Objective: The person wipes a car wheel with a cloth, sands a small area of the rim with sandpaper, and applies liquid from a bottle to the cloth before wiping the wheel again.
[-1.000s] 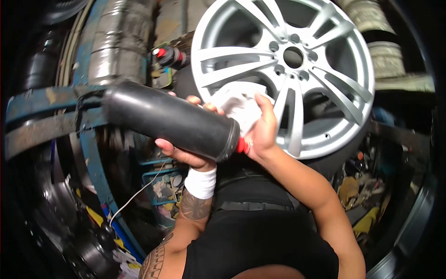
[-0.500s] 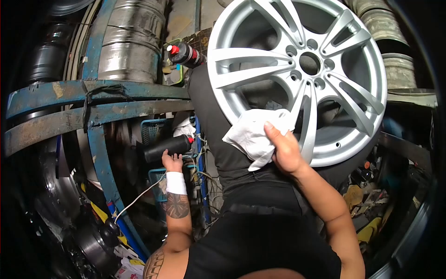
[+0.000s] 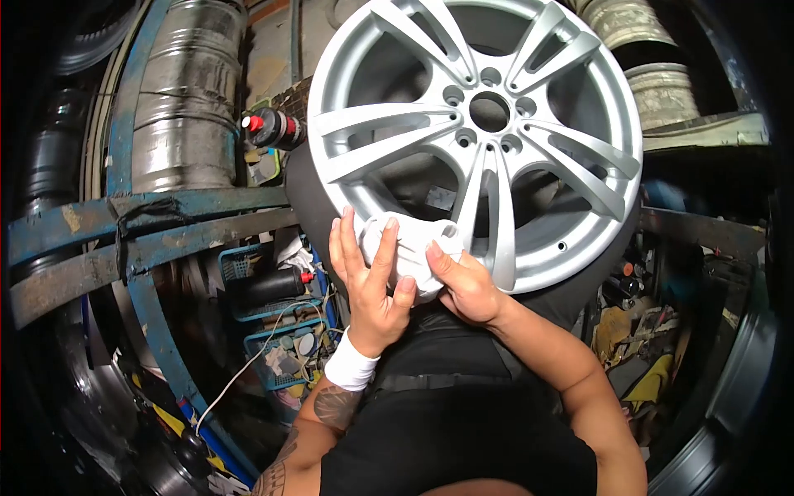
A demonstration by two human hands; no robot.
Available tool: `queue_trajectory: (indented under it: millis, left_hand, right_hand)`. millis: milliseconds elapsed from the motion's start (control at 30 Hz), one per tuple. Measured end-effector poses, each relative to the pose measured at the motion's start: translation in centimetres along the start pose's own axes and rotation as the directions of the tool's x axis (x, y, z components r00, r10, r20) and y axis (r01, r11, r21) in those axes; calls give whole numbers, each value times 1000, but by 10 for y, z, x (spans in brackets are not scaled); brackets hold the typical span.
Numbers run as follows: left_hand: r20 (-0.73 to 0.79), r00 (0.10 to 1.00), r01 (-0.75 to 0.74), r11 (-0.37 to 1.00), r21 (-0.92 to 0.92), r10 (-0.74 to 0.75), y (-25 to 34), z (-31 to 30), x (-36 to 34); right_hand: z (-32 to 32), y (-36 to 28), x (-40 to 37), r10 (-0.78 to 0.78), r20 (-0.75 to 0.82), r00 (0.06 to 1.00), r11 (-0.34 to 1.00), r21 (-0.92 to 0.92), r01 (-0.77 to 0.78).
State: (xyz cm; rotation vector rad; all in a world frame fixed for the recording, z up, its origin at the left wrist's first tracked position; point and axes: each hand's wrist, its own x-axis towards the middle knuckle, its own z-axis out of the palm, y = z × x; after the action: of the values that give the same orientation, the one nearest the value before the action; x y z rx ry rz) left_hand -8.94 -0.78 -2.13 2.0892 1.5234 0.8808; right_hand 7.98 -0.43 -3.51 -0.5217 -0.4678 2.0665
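Observation:
A silver alloy wheel rim (image 3: 490, 153) with paired spokes rests across my lap, its face towards me. Below its lower left edge, my right hand (image 3: 470, 289) is closed around a crumpled white cloth (image 3: 405, 256), thumb on top. My left hand (image 3: 370, 285) is at the cloth's left side with its fingers stretched out and apart, seeming to touch the fabric; its grip is loose at most. Part of the cloth is hidden behind the fingers.
A black bottle with a red cap (image 3: 269, 285) lies on a blue basket (image 3: 273, 318) at left. Another red-capped bottle (image 3: 271, 128) is beyond my knee. A blue metal frame (image 3: 198, 207) crosses the left side, and more rims (image 3: 666, 91) are stacked at upper right.
My left hand has left the black bottle on the basket and come across to the cloth. My right hand has shifted left and lower with the cloth. The view has turned slightly.

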Motion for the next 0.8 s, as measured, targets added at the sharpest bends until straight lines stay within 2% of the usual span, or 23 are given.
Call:
queue_trajectory:
  millis: [100, 200, 333, 400, 467, 533, 567, 667, 700, 767, 800]
  left_hand:
    - [4, 1000, -28, 999, 21, 28, 7, 0, 1]
    - [-13, 1000, 26, 998, 65, -25, 4, -4, 12]
    - [123, 986, -125, 986, 114, 110, 4, -6, 2]
    - [59, 998, -19, 989, 150, 10, -10, -5, 10]
    - [124, 988, -115, 969, 218, 90, -19, 3, 3]
    - [224, 955, -227, 964, 136, 193, -17, 10, -13]
    - [190, 960, -218, 974, 56, 204, -17, 12, -16]
    - [31, 999, -9, 989, -146, 14, -17, -1, 9]
    - [23, 999, 37, 984, -174, -33, -15, -4, 16]
    - [105, 994, -18, 993, -113, 30, -12, -10, 22]
    - [146, 988, -47, 995, -82, 59, -10, -14, 24]
  right_hand:
    - [-1, 2, -3, -18, -28, 999, 1000, -4, 18]
    - [-1, 3, -3, -49, -34, 998, 999, -24, 48]
    - [-11, 8, -4, -67, -68, 995, 986, -156, 56]
    - [-10, 6, -4, -56, -55, 997, 990, -134, 48]
    - [-6, 2, -4, -49, -73, 996, 997, -61, 45]
    - [-1, -2, -3, -39, -118, 992, 997, 63, 47]
    - [-4, -5, -4, -24, -79, 997, 997, 72, 30]
    - [-8, -5, -7, -77, -68, 995, 985, -162, 66]
    - [-8, -4, -9, -96, -65, 993, 961, -264, 76]
    - [-7, -7, -13, -130, -37, 991, 841, -533, 91]
    - [-9, -8, -14, -105, -34, 994, 821, -567, 67]
